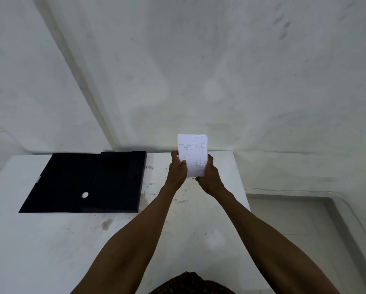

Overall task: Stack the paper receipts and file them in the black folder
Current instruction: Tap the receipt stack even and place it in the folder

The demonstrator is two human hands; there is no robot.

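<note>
I am watching the stack of paper receipts [192, 154], which is standing upright in the air above the far right part of the bench [50, 251], printed face toward me and lower half caught between both hands. The left hand [178, 170] is gripping the left edge and the right hand [209, 177] is gripping the lower right edge and corner, so each grip is closed on the paper and neither hand is free. The top edges are looking slightly stepped, so I am judging that the sheets are not fully squared. A loose inner slip could slide out and fan as soon as one grip is easing off. Squeezing harder to prevent that is risking a crease or a buckle in such thin paper. The black folder [88, 183] is lying flat on the bench well apart to the left, with a pale round hole [84, 195] showing in its face, and I cannot tell whether it is lying open or closed. If it is needing a hand to open, the stack is going to hang from a single grip during the carry across. The bench's right edge is also lying near the hands, so any dropped slip could be drifting down to the floor [294, 219].
</note>
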